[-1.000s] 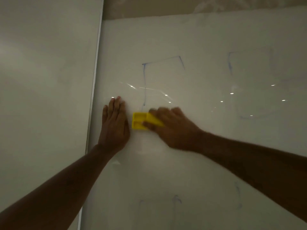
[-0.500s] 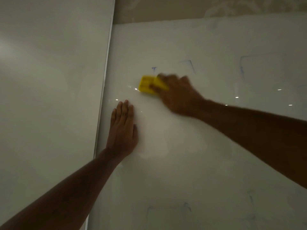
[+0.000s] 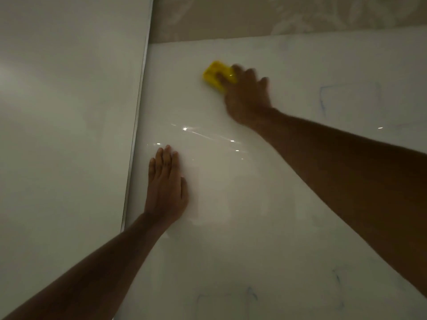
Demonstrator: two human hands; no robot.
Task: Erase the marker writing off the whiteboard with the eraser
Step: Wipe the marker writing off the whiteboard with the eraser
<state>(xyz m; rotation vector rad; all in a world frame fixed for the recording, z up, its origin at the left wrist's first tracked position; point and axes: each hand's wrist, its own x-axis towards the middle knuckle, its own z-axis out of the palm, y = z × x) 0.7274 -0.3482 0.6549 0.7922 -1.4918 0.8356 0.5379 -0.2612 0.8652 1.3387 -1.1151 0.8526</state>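
We stand in a dim room, facing a glossy whiteboard (image 3: pixel 277 204) fixed to a wall, with a strip of mottled beige wall (image 3: pixel 254 17) above its top edge and a plain pale panel (image 3: pixel 69 135) to its left, parted from it by a thin metal edge strip (image 3: pixel 136 125).

The yellow eraser (image 3: pixel 216 75) lies pressed against the board near its upper left corner, just below the top edge. Our right hand (image 3: pixel 247 98) grips it, fingers curled over its right half; hand and eraser are blurred. We can read no brand or label on the eraser.

Our left hand (image 3: pixel 166 185) is spread flat and open on the board, fingers together and pointing up, well below the eraser and just beside the board's left edge. It holds nothing.

Around the eraser the board looks clean. Faint blue marker traces show elsewhere: a boxy outline (image 3: pixel 323 98) to the right of the eraser, another faint outline (image 3: pixel 231 296) far below it near the bottom of the view, and a few strokes (image 3: pixel 337 280) lower right. None of these forms letters or words that we can read. Small bright light reflections (image 3: pixel 184 128) glint on the board between our two hands.
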